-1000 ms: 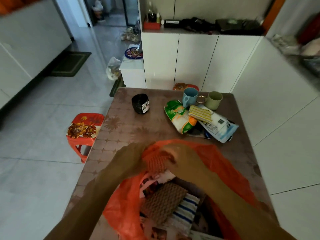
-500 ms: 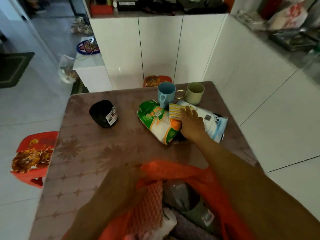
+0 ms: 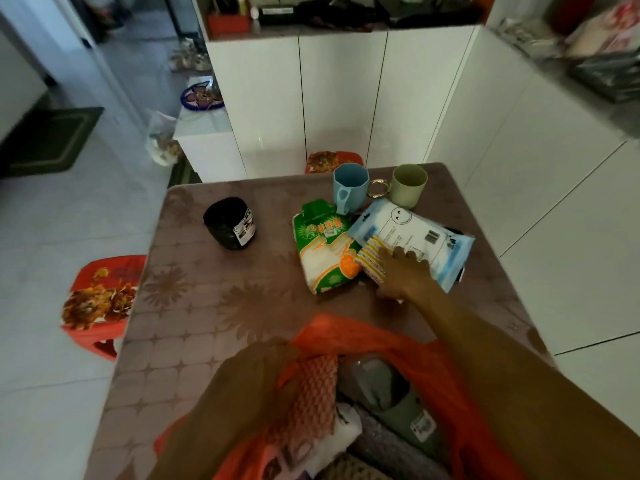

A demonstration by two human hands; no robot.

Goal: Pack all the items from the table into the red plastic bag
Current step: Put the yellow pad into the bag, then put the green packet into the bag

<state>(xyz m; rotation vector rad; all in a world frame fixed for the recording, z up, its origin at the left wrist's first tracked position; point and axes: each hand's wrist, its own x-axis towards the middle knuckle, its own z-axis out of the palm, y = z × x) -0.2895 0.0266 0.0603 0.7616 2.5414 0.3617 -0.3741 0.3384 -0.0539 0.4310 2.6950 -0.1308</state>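
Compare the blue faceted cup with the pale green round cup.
The blue faceted cup has angular sides; the pale green round cup is smooth. The blue one's handle matches its body and faces the camera; the green one's handle is a gold ring pointing left. Both stand upright at the brown table's far edge.

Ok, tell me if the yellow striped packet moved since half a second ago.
Yes. The yellow striped packet slid toward the person, away from the blue cup, under the right hand.

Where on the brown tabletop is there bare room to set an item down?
Free: the brown tabletop's left-centre stretch, between the black roll, green-and-white packet and red plastic bag. Crowded: the far right corner, with blue mug, green mug, white-and-blue pack and right hand.
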